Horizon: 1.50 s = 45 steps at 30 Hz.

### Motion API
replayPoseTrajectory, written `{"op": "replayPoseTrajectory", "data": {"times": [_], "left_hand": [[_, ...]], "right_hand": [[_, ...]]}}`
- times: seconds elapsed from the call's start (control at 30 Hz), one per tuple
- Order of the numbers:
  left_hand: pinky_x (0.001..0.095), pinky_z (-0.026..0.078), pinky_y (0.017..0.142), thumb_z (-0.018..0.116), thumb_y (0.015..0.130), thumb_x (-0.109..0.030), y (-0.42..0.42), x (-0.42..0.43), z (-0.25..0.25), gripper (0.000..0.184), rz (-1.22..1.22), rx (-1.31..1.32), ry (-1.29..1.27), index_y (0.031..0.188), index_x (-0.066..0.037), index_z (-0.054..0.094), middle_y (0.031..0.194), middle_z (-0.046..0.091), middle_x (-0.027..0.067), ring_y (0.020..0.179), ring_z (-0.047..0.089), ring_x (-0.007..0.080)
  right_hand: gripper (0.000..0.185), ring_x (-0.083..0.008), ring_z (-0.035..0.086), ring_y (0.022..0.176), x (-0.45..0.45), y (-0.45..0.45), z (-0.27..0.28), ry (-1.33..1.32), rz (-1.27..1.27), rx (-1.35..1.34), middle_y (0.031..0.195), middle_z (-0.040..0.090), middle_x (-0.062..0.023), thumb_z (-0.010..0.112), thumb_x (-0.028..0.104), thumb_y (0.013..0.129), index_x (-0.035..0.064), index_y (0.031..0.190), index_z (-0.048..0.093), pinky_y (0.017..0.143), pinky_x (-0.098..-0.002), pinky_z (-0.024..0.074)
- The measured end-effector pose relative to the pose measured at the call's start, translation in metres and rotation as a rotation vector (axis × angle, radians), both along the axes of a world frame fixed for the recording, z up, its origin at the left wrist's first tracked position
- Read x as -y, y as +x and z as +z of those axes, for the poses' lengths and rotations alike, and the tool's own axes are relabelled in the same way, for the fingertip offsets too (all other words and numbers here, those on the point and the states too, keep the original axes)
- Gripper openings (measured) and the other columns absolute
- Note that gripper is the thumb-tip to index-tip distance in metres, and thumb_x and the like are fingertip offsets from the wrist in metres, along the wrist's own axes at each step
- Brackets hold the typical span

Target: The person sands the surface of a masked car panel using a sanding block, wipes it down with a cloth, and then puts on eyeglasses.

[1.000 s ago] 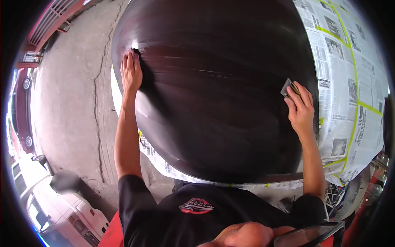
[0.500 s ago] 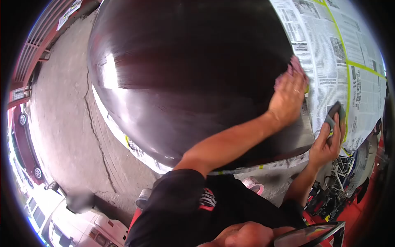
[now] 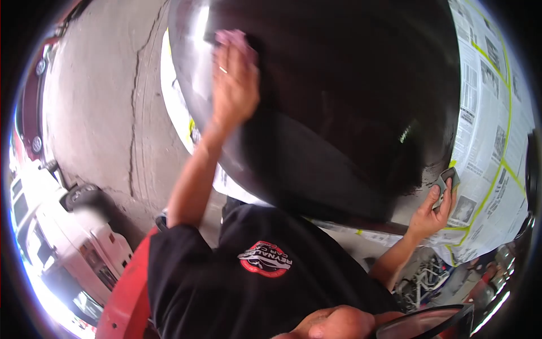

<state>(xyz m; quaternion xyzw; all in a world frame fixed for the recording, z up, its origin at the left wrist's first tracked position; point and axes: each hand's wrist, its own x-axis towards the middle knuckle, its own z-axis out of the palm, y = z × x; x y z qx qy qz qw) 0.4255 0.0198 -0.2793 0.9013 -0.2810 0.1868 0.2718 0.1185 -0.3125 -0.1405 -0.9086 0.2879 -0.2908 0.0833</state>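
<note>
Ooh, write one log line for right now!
left hand: over pink cloth on dark panel | right hand: holding gray pad near newspaper

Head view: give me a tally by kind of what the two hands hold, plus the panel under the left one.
Cloths: 1, the pink cloth in the left hand
Pads: 1, the grey pad in the right hand
Panels: 1, the dark panel
Total: 3

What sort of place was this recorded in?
Probably a vehicle body or paint shop: taped newspaper lies beside a dark panel, and a white vehicle and maroon car show at the left.
</note>
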Motion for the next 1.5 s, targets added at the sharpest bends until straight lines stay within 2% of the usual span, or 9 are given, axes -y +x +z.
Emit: {"op": "replayPoseTrajectory", "data": {"times": [0.33, 0.57, 0.7, 1.0, 1.07, 1.2, 1.27, 1.33, 1.5], "left_hand": [[0.045, 0.047, 0.102, 0.044, 0.104, -0.022, 0.071, -0.167, -0.032, 0.036, 0.362, -0.18, -0.118, 0.131, -0.018, 0.067, 0.123, 0.07, 0.0148, 0.117, 0.062, 0.0383], [0.0533, 0.045, 0.106, 0.036, 0.108, -0.054, -0.197, -0.375, -0.088, 0.064, 0.964, -0.805, -0.701, 0.155, -0.011, 0.042, 0.154, 0.052, 0.007, 0.145, 0.044, 0.0271], [0.0378, 0.054, 0.068, 0.053, 0.103, -0.049, -0.444, -0.465, -0.212, 0.052, 1.446, -1.133, -0.401, 0.107, -0.001, 0.073, 0.096, 0.073, 0.0124, 0.082, 0.068, 0.0205], [0.0456, 0.043, 0.037, 0.045, 0.103, -0.041, -0.391, -0.577, -0.242, 0.045, 1.077, -1.794, -0.289, 0.111, -0.006, 0.071, 0.058, 0.061, 0.0188, 0.041, 0.057, 0.0276], [0.0399, 0.048, 0.048, 0.053, 0.101, -0.039, -0.311, -0.669, -0.323, 0.043, 0.218, -1.432, 0.274, 0.13, -0.01, 0.066, 0.071, 0.066, 0.0132, 0.052, 0.06, 0.0242], [0.0345, 0.053, 0.061, 0.05, 0.107, -0.025, -0.146, -0.629, -0.176, 0.027, 0.664, -1.32, -0.761, 0.111, -0.004, 0.066, 0.067, 0.052, -0.0002, 0.047, 0.045, 0.0129], [0.0305, 0.054, 0.068, 0.045, 0.107, -0.023, -0.106, -0.631, -0.126, 0.043, 0.312, -1.302, -0.763, 0.145, -0.007, 0.057, 0.094, 0.058, -0.003, 0.065, 0.053, 0.0085], [0.0354, 0.056, 0.068, 0.053, 0.105, -0.03, -0.09, -0.607, -0.091, 0.028, 0.379, -1.218, -0.786, 0.108, -0.004, 0.064, 0.081, 0.061, 0.0032, 0.059, 0.056, 0.0131], [0.0309, 0.051, 0.059, 0.055, 0.099, -0.03, -0.106, -0.633, -0.115, 0.036, 0.166, -1.365, -0.351, 0.129, -0.012, 0.066, 0.114, 0.072, 0.0002, 0.06, 0.057, 0.0104]], "right_hand": [[0.032, -0.0361, 0.062, 0.121, -0.026, 0.021, 0.002, -0.121, 0.253, -0.119, 0.128, 0.068, -0.0202, 0.071, 0.014, 0.098, -0.0046, 0.124, 0.07, 0.105, -0.0418, 0.0466], [0.033, -0.0366, 0.064, 0.119, -0.078, 0.017, -0.011, 0.113, 0.34, 0.051, 0.126, 0.068, -0.0206, 0.071, 0.018, 0.098, -0.0056, 0.122, 0.069, 0.099, -0.0432, 0.0531], [0.033, -0.0357, 0.063, 0.12, -0.11, -0.005, -0.004, 0.201, 0.367, 0.112, 0.13, 0.063, -0.0264, 0.068, 0.014, 0.1, -0.0095, 0.123, 0.067, 0.098, -0.0416, 0.0541], [0.027, -0.0325, 0.063, 0.12, -0.274, -0.08, 0.011, 0.379, 0.126, 0.211, 0.13, 0.064, -0.0234, 0.063, 0.003, 0.099, -0.0123, 0.121, 0.065, 0.102, -0.0409, 0.0504], [0.03, -0.0284, 0.065, 0.117, -0.34, -0.077, 0.01, 0.537, 0.163, 0.105, 0.124, 0.069, -0.0175, 0.067, 0.001, 0.092, -0.0061, 0.121, 0.068, 0.104, -0.0396, 0.0484], [0.032, -0.0294, 0.07, 0.102, -0.475, -0.035, -0.003, 0.933, 0.301, -0.304, 0.115, 0.07, -0.0175, 0.077, 0.016, 0.088, 0.0076, 0.119, 0.074, 0.086, -0.0379, 0.0558], [0.034, -0.0334, 0.068, 0.106, -0.518, -0.022, -0.023, 0.788, 0.628, -0.235, 0.117, 0.07, -0.0181, 0.076, 0.022, 0.09, 0.0087, 0.122, 0.072, 0.089, -0.0402, 0.0554], [0.044, -0.0317, 0.066, 0.109, -0.546, -0.006, -0.032, 0.841, 0.692, -0.258, 0.118, 0.07, -0.0154, 0.078, 0.022, 0.089, 0.0067, 0.129, 0.068, 0.091, -0.0395, 0.0542], [0.082, -0.0369, 0.057, 0.131, -0.553, 0.049, -0.069, 1.313, 0.351, -0.281, 0.146, 0.054, -0.0274, 0.073, 0.04, 0.093, 0.0015, 0.156, 0.037, 0.109, -0.0425, 0.0443]]}}
